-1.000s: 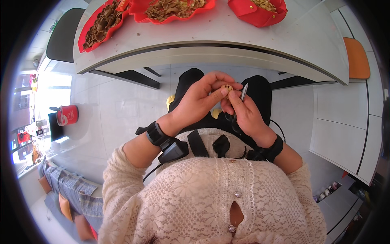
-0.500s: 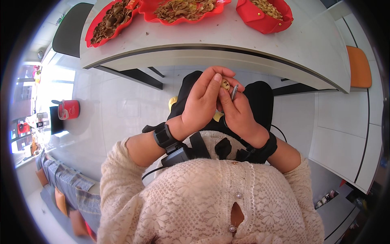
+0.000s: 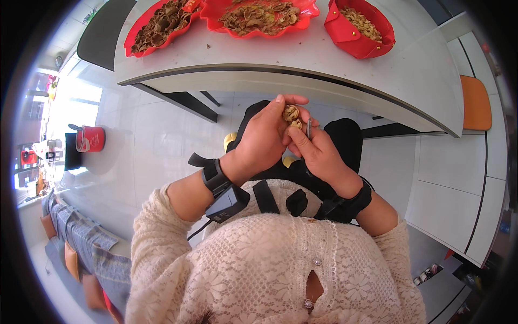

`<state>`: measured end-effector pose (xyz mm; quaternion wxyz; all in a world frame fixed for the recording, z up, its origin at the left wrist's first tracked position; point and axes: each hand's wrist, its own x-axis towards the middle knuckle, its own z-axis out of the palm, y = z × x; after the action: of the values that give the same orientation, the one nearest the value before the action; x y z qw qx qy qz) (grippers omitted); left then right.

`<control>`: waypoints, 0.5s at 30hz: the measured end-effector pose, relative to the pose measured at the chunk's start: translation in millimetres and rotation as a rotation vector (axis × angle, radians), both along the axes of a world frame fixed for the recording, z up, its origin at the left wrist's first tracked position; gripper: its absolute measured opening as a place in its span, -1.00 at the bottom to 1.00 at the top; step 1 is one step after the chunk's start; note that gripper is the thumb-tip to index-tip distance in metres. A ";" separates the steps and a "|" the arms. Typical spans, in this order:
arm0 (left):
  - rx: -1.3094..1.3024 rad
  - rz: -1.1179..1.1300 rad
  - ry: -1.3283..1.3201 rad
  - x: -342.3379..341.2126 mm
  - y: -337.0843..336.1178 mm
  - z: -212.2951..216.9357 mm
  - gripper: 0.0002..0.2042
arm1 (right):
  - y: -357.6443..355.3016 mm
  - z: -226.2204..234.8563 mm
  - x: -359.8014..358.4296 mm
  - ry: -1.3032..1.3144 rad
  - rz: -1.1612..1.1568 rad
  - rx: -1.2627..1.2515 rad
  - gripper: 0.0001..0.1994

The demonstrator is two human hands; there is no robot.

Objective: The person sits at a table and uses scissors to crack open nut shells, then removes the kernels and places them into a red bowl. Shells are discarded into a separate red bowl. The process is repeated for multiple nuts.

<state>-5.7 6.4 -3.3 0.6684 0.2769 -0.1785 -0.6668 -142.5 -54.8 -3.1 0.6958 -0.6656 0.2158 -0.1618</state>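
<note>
Apparently shelling: cradling round, tan walnut in left hand, gripping slim, silver metal tool in right hand; next, likely pry gently.

Red bucket: pale print on its side, kinda too tiny for you to read
Elsewhere: nothing you can make out

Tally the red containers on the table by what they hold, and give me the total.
Red dishes holding brown shell pieces: 2
Red basket holding pale kernels: 1
Total: 3
</note>
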 end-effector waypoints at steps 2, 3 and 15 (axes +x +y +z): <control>0.012 -0.077 0.118 3.0 0.7 -4.6 -0.64 | -3.3 -0.1 -3.1 0.026 0.049 0.099 -0.73; 0.018 -0.070 0.153 2.2 1.5 -7.5 -0.65 | -3.2 -0.7 -4.1 0.029 0.056 0.111 -0.73; -0.107 -0.252 -0.148 14.5 9.4 -13.9 -0.70 | -12.4 2.7 -13.7 -0.041 0.074 0.150 -0.60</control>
<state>8.7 15.8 -17.2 0.5781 0.2646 -0.2961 -0.7128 -156.2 -67.3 -0.4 0.7534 -0.6158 0.1884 -0.1330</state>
